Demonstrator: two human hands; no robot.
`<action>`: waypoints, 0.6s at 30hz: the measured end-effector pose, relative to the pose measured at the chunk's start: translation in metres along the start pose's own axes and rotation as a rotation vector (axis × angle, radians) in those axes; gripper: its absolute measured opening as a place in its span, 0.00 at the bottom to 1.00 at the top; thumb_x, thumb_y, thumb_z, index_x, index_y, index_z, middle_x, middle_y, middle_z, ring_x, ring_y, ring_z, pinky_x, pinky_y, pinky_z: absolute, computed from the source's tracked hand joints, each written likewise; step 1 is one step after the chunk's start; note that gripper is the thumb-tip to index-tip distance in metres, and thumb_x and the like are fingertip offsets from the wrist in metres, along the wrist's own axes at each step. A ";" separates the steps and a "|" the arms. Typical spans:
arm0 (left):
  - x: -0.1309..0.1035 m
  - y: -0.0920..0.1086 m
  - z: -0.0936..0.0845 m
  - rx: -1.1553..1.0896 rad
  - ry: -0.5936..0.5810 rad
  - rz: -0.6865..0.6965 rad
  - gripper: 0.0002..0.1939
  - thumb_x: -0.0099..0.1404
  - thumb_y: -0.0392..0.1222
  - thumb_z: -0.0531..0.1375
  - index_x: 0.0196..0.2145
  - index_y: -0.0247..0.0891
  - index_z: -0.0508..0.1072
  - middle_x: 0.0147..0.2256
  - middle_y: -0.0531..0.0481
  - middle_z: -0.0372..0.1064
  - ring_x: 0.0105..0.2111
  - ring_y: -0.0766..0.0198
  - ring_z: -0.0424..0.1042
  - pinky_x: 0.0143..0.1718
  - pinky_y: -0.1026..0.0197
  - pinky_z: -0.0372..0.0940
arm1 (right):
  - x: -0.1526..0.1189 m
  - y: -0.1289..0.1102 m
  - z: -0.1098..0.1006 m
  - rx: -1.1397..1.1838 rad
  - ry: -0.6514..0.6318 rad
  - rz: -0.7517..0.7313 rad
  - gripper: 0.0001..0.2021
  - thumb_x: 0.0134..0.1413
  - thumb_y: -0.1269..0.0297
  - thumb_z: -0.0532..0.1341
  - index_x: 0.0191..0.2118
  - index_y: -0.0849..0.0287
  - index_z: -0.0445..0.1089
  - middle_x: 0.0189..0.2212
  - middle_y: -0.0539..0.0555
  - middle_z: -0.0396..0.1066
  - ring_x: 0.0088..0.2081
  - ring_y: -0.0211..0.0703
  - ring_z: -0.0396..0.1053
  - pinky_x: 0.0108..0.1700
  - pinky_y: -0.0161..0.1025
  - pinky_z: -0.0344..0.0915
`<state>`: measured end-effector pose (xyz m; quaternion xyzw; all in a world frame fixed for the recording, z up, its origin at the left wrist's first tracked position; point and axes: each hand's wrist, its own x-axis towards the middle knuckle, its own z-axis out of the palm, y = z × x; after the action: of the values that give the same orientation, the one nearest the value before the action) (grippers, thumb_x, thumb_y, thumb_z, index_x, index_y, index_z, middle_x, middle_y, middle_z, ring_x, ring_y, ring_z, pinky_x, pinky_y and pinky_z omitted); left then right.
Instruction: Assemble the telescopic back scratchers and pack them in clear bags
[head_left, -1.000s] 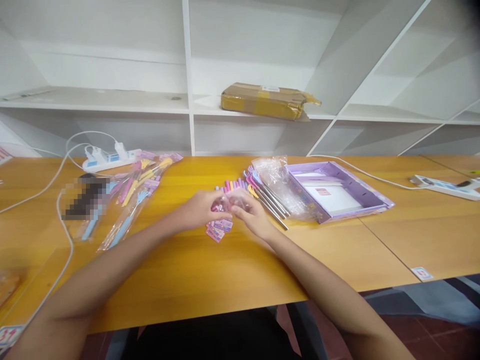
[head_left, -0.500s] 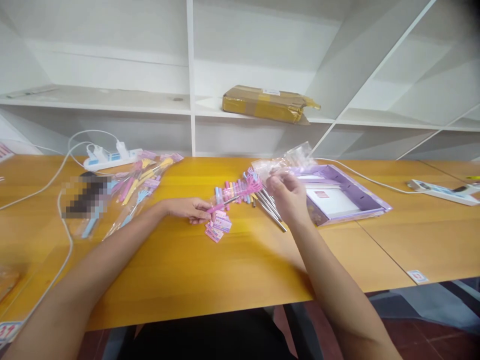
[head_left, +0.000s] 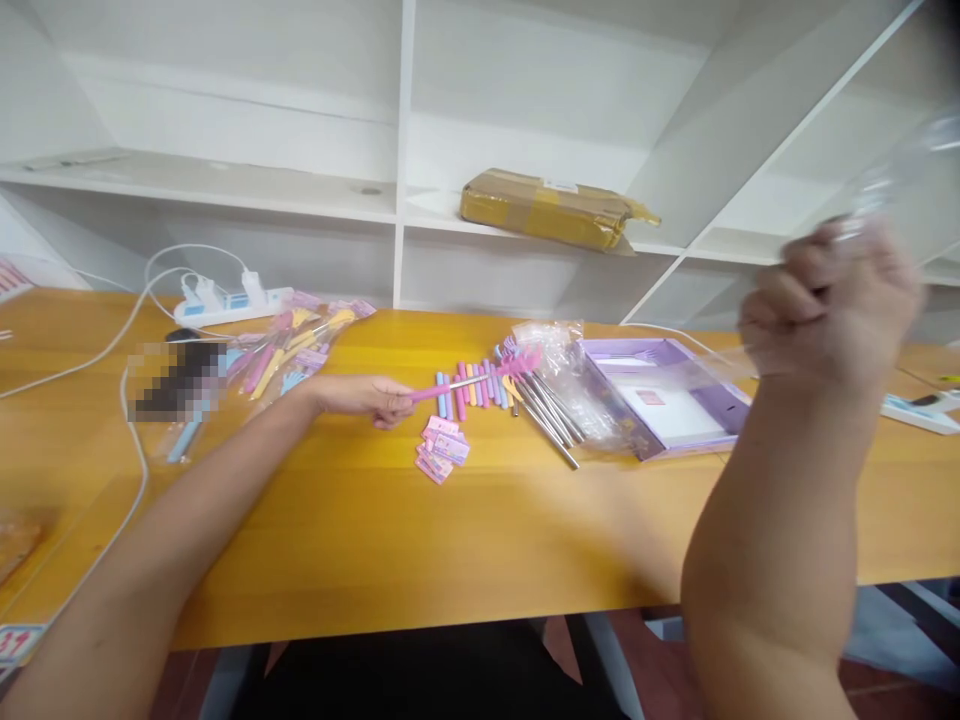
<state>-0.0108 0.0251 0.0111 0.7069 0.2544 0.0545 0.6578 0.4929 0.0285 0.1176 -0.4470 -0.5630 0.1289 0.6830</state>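
A pink-handled stick with a metal shaft and pink claw-like end (head_left: 466,382) is held by its handle in my left hand (head_left: 375,400). It points right, over a row of pastel tubes (head_left: 472,388). My right hand (head_left: 832,290), blurred and raised at the right, is closed on a clear plastic bag (head_left: 885,190). Pink and purple cards (head_left: 442,448) lie in a small pile below the stick. Several metal rods (head_left: 546,410) rest beside clear plastic bags (head_left: 600,415), left of an open purple box (head_left: 690,400).
Bagged pastel sticks (head_left: 296,345) lie at the left near a power strip (head_left: 232,305) with white cables. A taped brown package (head_left: 547,208) sits on the white shelf. Another power strip (head_left: 919,412) is at the far right.
My right hand has swung up and right, away from the table, with the plastic bag. The stick in my left hand is now out of the bag and uncovered.
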 end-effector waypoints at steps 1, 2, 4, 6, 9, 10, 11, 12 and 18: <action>-0.001 0.000 -0.001 -0.018 0.056 0.027 0.26 0.68 0.69 0.62 0.29 0.43 0.70 0.25 0.54 0.53 0.24 0.62 0.55 0.28 0.56 0.60 | 0.001 0.009 0.003 -0.115 -0.117 0.074 0.12 0.74 0.53 0.57 0.41 0.52 0.73 0.27 0.46 0.67 0.19 0.27 0.45 0.24 0.41 0.42; -0.001 0.001 -0.001 -0.034 0.106 0.060 0.27 0.69 0.70 0.61 0.28 0.44 0.68 0.24 0.55 0.50 0.24 0.62 0.53 0.27 0.56 0.60 | -0.001 0.021 0.011 -0.238 -0.223 0.141 0.11 0.73 0.54 0.59 0.41 0.54 0.73 0.26 0.46 0.67 0.19 0.29 0.47 0.25 0.41 0.44; -0.001 0.004 -0.001 -0.056 0.172 0.125 0.29 0.71 0.70 0.58 0.25 0.44 0.64 0.24 0.55 0.46 0.23 0.62 0.52 0.28 0.56 0.60 | -0.011 0.047 0.036 -0.436 -0.377 0.237 0.11 0.68 0.57 0.65 0.38 0.59 0.76 0.21 0.47 0.67 0.20 0.32 0.54 0.28 0.41 0.50; 0.000 0.006 0.001 -0.064 0.211 0.173 0.30 0.72 0.69 0.57 0.25 0.43 0.63 0.25 0.55 0.48 0.24 0.63 0.54 0.30 0.56 0.61 | -0.021 0.073 0.063 -0.606 -0.488 0.299 0.10 0.63 0.64 0.67 0.30 0.61 0.75 0.16 0.47 0.64 0.21 0.35 0.58 0.30 0.40 0.54; 0.002 0.008 0.004 -0.071 0.238 0.203 0.25 0.72 0.66 0.59 0.33 0.42 0.71 0.25 0.54 0.55 0.26 0.63 0.58 0.32 0.56 0.64 | -0.025 0.100 0.090 -0.760 -0.551 0.345 0.12 0.60 0.72 0.64 0.25 0.61 0.71 0.15 0.48 0.64 0.22 0.37 0.59 0.33 0.39 0.56; 0.002 0.007 0.005 -0.071 0.235 0.205 0.23 0.73 0.65 0.59 0.37 0.41 0.73 0.26 0.54 0.57 0.26 0.63 0.58 0.33 0.57 0.64 | -0.024 0.103 0.093 -0.787 -0.553 0.356 0.11 0.61 0.72 0.62 0.26 0.61 0.71 0.16 0.49 0.65 0.21 0.37 0.60 0.33 0.39 0.56; 0.003 0.006 0.005 -0.070 0.230 0.209 0.22 0.74 0.63 0.59 0.41 0.41 0.74 0.26 0.54 0.59 0.27 0.64 0.59 0.33 0.57 0.65 | -0.022 0.103 0.094 -0.807 -0.551 0.366 0.09 0.62 0.73 0.60 0.29 0.61 0.71 0.16 0.49 0.66 0.21 0.37 0.60 0.32 0.38 0.57; 0.003 0.005 0.005 -0.067 0.224 0.214 0.21 0.75 0.62 0.59 0.44 0.40 0.74 0.26 0.54 0.60 0.27 0.64 0.60 0.33 0.58 0.65 | -0.019 0.098 0.092 -0.826 -0.549 0.373 0.08 0.63 0.72 0.58 0.33 0.62 0.72 0.18 0.49 0.67 0.20 0.37 0.61 0.32 0.38 0.57; 0.008 0.001 0.001 -0.017 0.234 0.222 0.20 0.78 0.59 0.56 0.44 0.39 0.73 0.27 0.54 0.60 0.28 0.64 0.63 0.33 0.60 0.60 | -0.016 0.004 0.060 -0.983 -0.575 0.286 0.06 0.67 0.65 0.58 0.41 0.58 0.71 0.21 0.50 0.70 0.21 0.39 0.62 0.33 0.38 0.59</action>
<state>-0.0033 0.0271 0.0094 0.7139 0.2491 0.2111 0.6195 0.4353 0.0479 0.1020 -0.7298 -0.6535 0.0596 0.1915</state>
